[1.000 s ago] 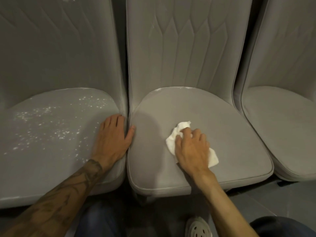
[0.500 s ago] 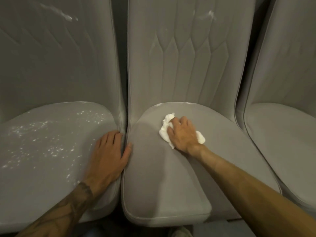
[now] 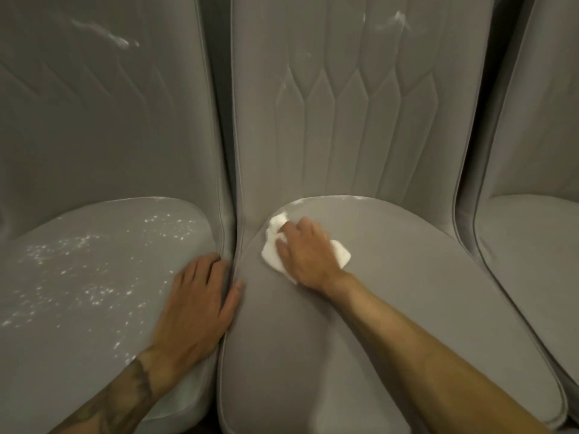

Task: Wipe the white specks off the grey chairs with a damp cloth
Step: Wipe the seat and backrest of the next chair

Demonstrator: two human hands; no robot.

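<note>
The cloth [image 3: 270, 253] is found further toward the rear left corner of the middle chair seat [image 3: 391, 308] than half a second earlier, now just short of the seam below the backrest. It is pressed to the seat under the right hand [image 3: 308, 255], whose fingers are curled over it and bunch it. The left hand [image 3: 195, 308] is unchanged: laid flat, fingers spread, on the right edge of the left chair seat [image 3: 62, 324], thumb across the gap onto the middle seat. White specks [image 3: 94, 267] are noted across the left seat, and a thin line of them along the middle seat's rear edge [image 3: 300, 202]. Bare seat lies to the right of the cloth and toward the front edge; the right chair [image 3: 532, 245] stands just beside.
</note>
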